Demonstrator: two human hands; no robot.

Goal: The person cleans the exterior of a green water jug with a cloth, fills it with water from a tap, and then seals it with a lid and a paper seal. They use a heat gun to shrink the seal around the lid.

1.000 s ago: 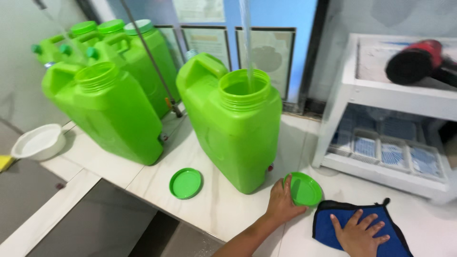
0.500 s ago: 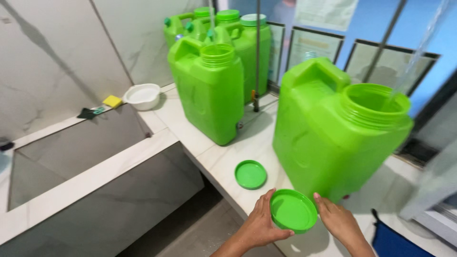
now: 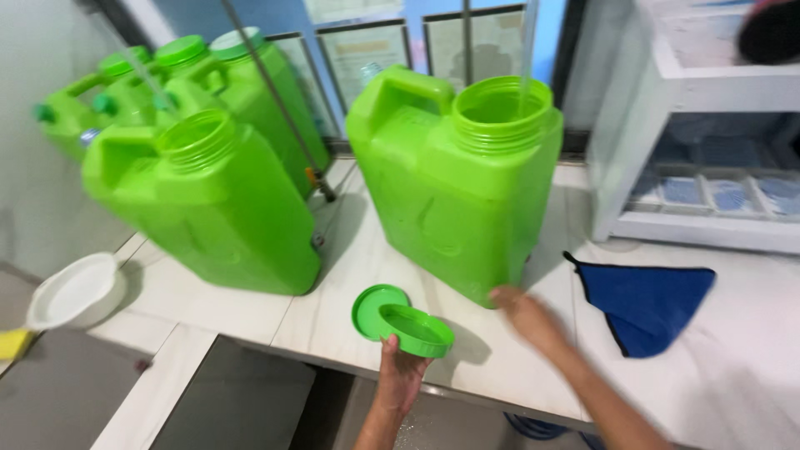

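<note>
Green lid [image 3: 414, 330] pinched in left hand [image 3: 402, 372] fingers; right hand [image 3: 525, 315], blurred, seemingly loose-fingered, touching jug [image 3: 457, 179] at two o'clock.

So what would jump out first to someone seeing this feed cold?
The big green jerrycan mid-counter, mouth open, a thin water stream running into it. In front, the left hand holds a green lid above another lid lying flat, while the right hand touches the can's base beside a blue cloth.
</note>
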